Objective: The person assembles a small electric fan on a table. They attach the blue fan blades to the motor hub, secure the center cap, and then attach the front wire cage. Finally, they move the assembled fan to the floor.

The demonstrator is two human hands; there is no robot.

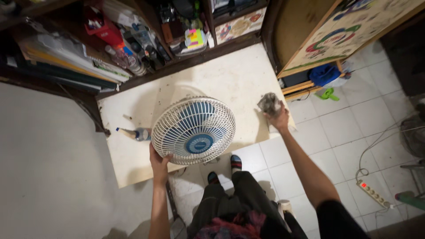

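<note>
**Fan Steadied on a Low Board, Rag Held Off to the Side**

While a person sits above a tiled floor [341, 128], a pale, stained board [230, 79] fills the middle of the head view, its far edge running under dark shelves [146, 35] crammed with papers, bottles and boxes too jumbled to sort out. A painted panel [354, 31] leans at upper right, cut off by the frame. On the board's near edge stands a white-caged fan [193, 129] with blue blades, its grille facing up toward the camera; its base is hidden beneath the cage. The left hand [158, 163] grips the lower left rim of the cage, fingers closed on the wire. The right hand [279, 118], well apart from the fan at the board's right edge, is clenched around a crumpled grey rag [269, 103]. A small spray bottle [135, 133] lies on its side just left of the fan. A white power strip [373, 193] with a red light sits on the tiles at lower right, its cord trailing out of view.
</note>
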